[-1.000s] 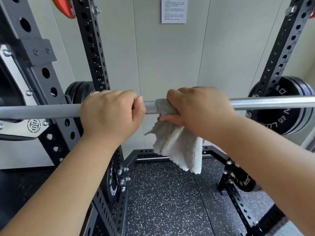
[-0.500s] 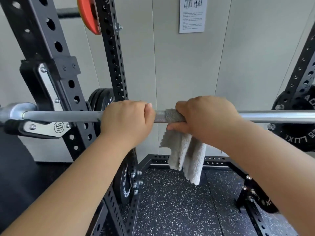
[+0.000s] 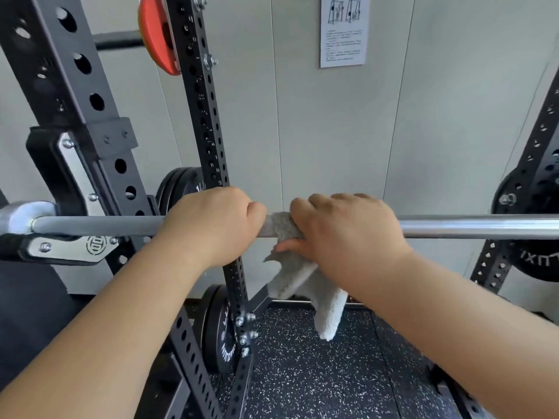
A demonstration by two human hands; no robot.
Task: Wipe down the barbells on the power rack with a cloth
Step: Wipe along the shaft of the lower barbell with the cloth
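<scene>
Head: barbell [image 3: 469, 226], cloth [image 3: 302, 279] above speckled floor [image 3: 317, 382], grey wall [image 3: 332, 131]

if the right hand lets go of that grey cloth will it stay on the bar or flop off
The cloth looks floppy: its free end hangs limp below the barbell. Most of it dangles under that smooth bar, so if the right hand released it, it would likely slide off.

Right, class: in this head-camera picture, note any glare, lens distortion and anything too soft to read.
Head view: a glare streak runs along the bar right of the right hand; the wide lens leans the rack uprights outward near the edges; small text on the poster is too soft to read; the light is even, without hard shadows.
</scene>
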